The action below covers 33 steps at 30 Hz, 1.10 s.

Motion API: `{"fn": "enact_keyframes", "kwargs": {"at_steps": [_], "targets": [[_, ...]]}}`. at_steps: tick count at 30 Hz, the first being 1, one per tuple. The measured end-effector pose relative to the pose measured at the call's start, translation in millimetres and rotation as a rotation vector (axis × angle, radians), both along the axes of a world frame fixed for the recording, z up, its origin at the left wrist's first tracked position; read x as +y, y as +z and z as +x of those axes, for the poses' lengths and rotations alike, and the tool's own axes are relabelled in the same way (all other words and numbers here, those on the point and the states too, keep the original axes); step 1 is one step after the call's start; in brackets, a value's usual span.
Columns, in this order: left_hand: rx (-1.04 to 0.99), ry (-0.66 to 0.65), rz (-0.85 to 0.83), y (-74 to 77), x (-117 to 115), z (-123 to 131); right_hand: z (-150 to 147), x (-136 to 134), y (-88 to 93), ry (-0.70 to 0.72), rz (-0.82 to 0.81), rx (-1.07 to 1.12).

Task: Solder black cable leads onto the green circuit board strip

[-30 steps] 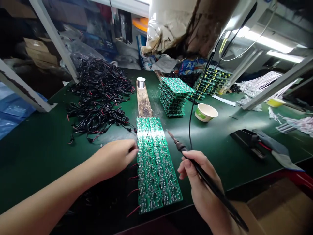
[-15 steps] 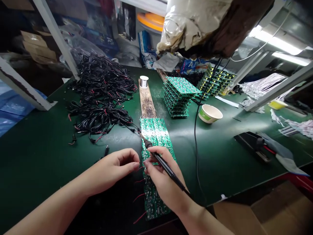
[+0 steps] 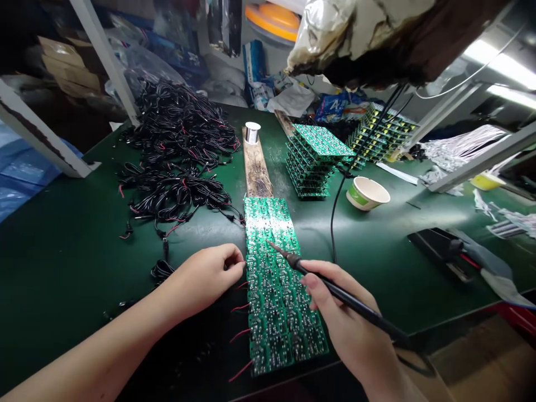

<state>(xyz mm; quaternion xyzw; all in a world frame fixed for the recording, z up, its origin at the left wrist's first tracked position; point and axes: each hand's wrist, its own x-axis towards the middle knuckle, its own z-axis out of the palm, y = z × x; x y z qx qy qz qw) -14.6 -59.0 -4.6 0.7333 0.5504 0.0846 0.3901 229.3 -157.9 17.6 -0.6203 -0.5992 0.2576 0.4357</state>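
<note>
My right hand (image 3: 349,321) is closed around a black soldering iron (image 3: 335,287), whose tip points left above the green circuit boards (image 3: 285,312). The boards lie in a long panel pointing away from me, with several short red wires (image 3: 240,335) sticking out of the left edge. At that same edge, my left hand (image 3: 215,273) is closed in a pinch; whatever its fingertips hold is too small to make out. Just behind the left wrist lies a coiled black cable (image 3: 161,271).
A heap of black cables (image 3: 180,134) covers the back left. Beyond the boards, a solder spool (image 3: 252,133) stands on a scorched wooden strip (image 3: 257,167). Stacked circuit boards (image 3: 320,142), a paper cup (image 3: 367,194) and the iron's hanging cord (image 3: 334,223) are to the right.
My right hand has moved right with the soldering iron, drawing the tip off the boards' left edge and uncovering more of the panel. My left hand remains pinched by the edge. The view has shifted slightly.
</note>
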Motion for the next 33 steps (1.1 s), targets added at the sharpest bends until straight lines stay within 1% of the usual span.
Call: {"fn": "enact_keyframes", "kwargs": {"at_steps": [3, 6, 9, 15, 20, 23, 29, 33], "targets": [[-0.004, -0.004, -0.039, -8.7, -0.4, -1.4, 7.0, -9.4, 2.7, -0.039, -0.073, 0.029], [0.036, -0.021, -0.035, -13.1, -0.7, -1.8, 4.4, -12.3, 1.0, -0.005, -0.127, 0.073], [0.046, -0.029, -0.043, -12.4, -0.2, -1.3, 0.1, -11.1, -0.7, 0.036, -0.131, 0.082], [0.029, -0.037, -0.076, -7.4, 0.7, 0.5, -2.9, -7.2, -5.9, 0.043, -0.169, 0.107], [0.041, -0.045, -0.053, -10.2, -0.1, 0.3, -3.9, -7.1, -10.3, 0.046, -0.209, 0.146], [0.046, -0.046, -0.042, -11.4, -0.6, -0.1, -4.0, -7.2, -5.4, 0.069, -0.200, 0.115], [0.047, -0.037, -0.047, -8.7, -1.4, 1.1, -7.6, -4.9, 14.0, 0.218, -0.101, -0.046], [0.045, -0.046, -0.026, -10.5, -1.3, 1.0, -10.0, -4.6, 16.5, 0.181, -0.036, -0.082]]}}
